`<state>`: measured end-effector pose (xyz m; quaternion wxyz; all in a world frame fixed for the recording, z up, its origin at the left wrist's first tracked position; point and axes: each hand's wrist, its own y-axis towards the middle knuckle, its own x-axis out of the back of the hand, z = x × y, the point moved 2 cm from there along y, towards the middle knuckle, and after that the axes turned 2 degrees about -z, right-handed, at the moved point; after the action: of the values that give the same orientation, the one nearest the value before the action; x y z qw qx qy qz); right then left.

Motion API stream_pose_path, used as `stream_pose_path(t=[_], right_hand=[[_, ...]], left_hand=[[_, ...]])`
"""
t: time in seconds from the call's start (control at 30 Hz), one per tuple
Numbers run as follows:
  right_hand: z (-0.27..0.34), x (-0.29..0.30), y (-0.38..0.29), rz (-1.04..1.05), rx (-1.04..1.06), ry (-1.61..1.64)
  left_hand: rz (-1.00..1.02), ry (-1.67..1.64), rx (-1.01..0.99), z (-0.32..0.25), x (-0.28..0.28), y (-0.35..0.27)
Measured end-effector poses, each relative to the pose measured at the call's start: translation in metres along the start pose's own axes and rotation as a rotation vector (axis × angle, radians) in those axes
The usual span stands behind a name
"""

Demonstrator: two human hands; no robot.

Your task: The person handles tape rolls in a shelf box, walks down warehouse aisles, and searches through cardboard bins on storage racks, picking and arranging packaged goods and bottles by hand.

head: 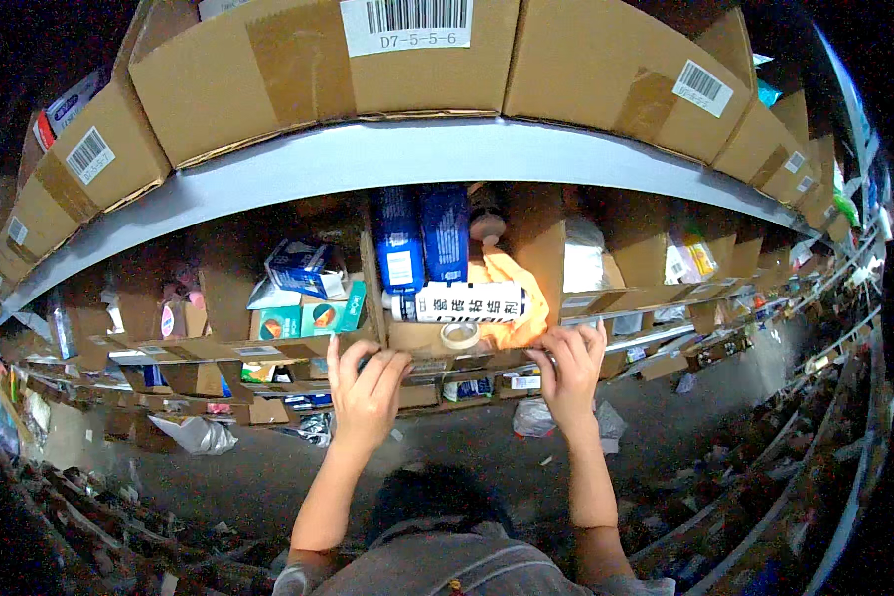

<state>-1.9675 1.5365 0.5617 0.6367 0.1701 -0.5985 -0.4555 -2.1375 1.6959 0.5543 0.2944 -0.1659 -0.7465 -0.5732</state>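
An open cardboard bin (416, 333) sits on the shelf in front of me. My left hand (369, 384) grips its front edge near the left corner, fingers hooked over the rim. At the right corner, my right hand (572, 365) holds the same edge with bent fingers. Inside the bin, a white tube with black lettering (458, 302) lies crosswise. Behind it stand two blue containers (398, 238), side by side. Bright orange cloth-like material (518, 279) is bunched at the right, partly under the tube. A small roll of tape (460, 335) rests near the front wall.
A metal shelf beam (417, 153) runs above the bin, carrying more cardboard boxes (298, 74) with barcode labels. The neighbouring left bin contains teal boxes (328, 316); the right one holds a clear plastic-wrapped item (585, 257). Plastic bags (534, 417) lie low by the floor.
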Motion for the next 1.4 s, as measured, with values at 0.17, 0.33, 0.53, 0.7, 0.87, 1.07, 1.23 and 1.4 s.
stream_pose_path(t=[0.17,0.33,0.53,0.7,0.87,1.07,1.23,1.4], right_hand=[[0.009,0.025,-0.024,0.051,-0.008,0.019],[0.020,0.047,-0.018,0.105,0.048,0.103],[0.045,0.016,0.052,0.299,0.161,0.180],[0.033,-0.027,0.062,0.875,0.251,-0.044],[0.035,-0.030,0.071,0.785,0.409,-0.081],[0.037,-0.006,0.074,0.858,0.424,-0.011],[0.029,0.015,0.079,0.712,0.298,0.254],[0.024,0.024,0.085,0.673,-0.091,0.550]], left_hand=[[0.039,-0.047,0.047,-0.019,0.021,-0.023],[0.047,-0.043,0.043,-0.029,0.031,-0.030],[0.016,-0.066,0.057,-0.029,0.028,-0.030],[0.006,-0.061,0.049,-0.031,0.029,-0.030],[0.003,-0.058,0.059,-0.028,0.026,-0.033],[0.015,-0.063,0.053,-0.026,0.027,-0.031],[-0.071,-0.053,0.028,-0.025,0.022,-0.038],[-0.183,-0.121,0.114,-0.018,0.018,-0.043]])
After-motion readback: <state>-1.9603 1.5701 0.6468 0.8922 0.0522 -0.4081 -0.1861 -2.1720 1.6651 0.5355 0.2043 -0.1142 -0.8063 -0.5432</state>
